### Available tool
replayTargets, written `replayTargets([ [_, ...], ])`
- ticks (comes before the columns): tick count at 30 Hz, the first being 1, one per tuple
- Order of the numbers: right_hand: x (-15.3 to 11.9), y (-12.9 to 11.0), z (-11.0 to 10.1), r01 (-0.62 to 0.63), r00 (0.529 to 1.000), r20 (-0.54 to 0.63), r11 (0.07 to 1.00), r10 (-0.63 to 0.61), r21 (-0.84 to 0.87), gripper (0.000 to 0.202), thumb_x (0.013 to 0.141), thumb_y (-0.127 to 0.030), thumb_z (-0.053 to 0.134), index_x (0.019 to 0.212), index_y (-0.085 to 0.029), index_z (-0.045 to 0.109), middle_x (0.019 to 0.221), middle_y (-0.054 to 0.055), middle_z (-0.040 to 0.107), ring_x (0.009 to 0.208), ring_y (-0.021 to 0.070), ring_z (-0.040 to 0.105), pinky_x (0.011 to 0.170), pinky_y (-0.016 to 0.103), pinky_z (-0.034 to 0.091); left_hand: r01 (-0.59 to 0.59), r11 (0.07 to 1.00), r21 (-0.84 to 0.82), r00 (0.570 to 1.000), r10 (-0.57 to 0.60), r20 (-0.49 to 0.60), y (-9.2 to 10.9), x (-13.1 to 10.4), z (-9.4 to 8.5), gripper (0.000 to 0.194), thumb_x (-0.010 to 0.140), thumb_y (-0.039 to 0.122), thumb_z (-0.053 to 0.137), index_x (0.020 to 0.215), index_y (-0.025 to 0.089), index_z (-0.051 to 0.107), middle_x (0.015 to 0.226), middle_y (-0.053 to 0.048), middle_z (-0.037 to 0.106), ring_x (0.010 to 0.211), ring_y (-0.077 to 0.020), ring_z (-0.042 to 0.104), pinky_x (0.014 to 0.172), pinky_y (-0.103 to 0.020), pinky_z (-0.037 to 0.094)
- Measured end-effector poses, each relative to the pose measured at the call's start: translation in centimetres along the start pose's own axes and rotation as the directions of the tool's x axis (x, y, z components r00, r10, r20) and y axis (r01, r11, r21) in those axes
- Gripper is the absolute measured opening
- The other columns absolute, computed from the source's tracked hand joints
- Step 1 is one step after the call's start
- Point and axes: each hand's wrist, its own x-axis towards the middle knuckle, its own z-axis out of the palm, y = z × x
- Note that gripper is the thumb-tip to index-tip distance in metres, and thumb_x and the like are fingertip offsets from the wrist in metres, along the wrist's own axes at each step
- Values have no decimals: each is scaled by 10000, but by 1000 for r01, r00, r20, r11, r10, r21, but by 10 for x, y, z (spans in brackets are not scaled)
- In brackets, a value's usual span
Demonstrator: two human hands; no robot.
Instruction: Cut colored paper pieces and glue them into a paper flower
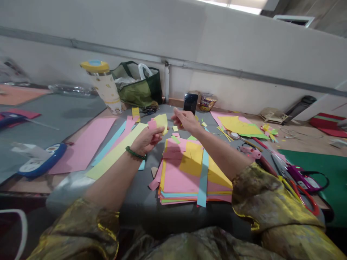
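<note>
My left hand [151,139], with a green bead bracelet on the wrist, pinches a small pale yellow paper piece [162,122] and a pink paper piece [152,124]. To its right, my right hand [185,120] is raised with thumb and fingers brought together; what they hold, if anything, is too small to make out. Below the hands lies a stack of coloured paper [179,177], pink and yellow on top, crossed by a light blue strip [203,177]. Small paper scraps [175,128] lie between the hands and the phone [190,102].
Paper strips [119,150] and a large pink sheet [86,144] lie left. A tumbler [104,86], green bag [139,86] and snack cup [207,102] stand behind. Red-handled scissors [307,198], a purple device [302,178] and a green sheet [311,162] are right.
</note>
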Motion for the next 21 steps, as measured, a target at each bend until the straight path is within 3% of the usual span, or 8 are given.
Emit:
replayTargets([
  [2, 10, 19, -9, -95, 994, -65, 985, 86, -147, 404, 737, -437, 777, 514, -212, 526, 489, -14, 483, 525, 140, 521, 514, 263, 370, 18, 1000, -8, 999, -18, -29, 2, 3, -3, 193, 697, 52, 761, 601, 137, 616, 380, 109, 368, 308, 15, 283, 369, -72, 338],
  [7, 19, 61, -8, -183, 983, -38, 961, 179, -207, 482, 439, -251, 913, 395, -241, 433, 364, -70, 324, 438, 125, 413, 450, 264, 295, 12, 1000, -28, 998, -14, -59, 3, 8, -6, 155, 710, 46, 748, 625, 138, 656, 365, 105, 379, 300, 6, 295, 384, -82, 378],
  [11, 22, 68, -2, -211, 977, 0, 962, 214, -173, 382, 464, -219, 873, 427, -232, 493, 377, -81, 353, 402, 90, 343, 403, 250, 241, 5, 999, -33, 998, -7, -70, 1, 11, -8, 173, 721, 45, 737, 602, 134, 648, 346, 104, 371, 296, 4, 290, 389, -86, 382],
  [16, 30, 60, -15, -230, 973, 2, 971, 230, -59, 440, 584, -361, 854, 443, -226, 460, 379, -108, 273, 371, 46, 208, 361, 228, 163, 0, 999, -36, 997, -3, -83, 2, 14, -11, 273, 714, 45, 751, 534, 139, 568, 345, 106, 368, 304, 8, 317, 399, -81, 385],
  [18, 27, 58, -19, -212, 976, 38, 977, 212, 1, 465, 553, -383, 882, 434, -220, 463, 367, -115, 270, 361, 34, 186, 347, 219, 144, -4, 1000, -31, 997, 2, -74, 3, 13, -12, 258, 712, 49, 755, 540, 136, 584, 343, 106, 366, 308, 7, 313, 400, -81, 387],
  [21, 14, 57, -19, -115, 993, 50, 987, 110, 113, 440, 368, -266, 951, 415, -199, 519, 343, -98, 343, 344, 33, 230, 327, 214, 142, -32, 999, -17, 998, 31, -45, 3, 10, -10, 201, 692, 56, 766, 567, 125, 625, 355, 98, 386, 319, 6, 315, 394, -83, 368],
])
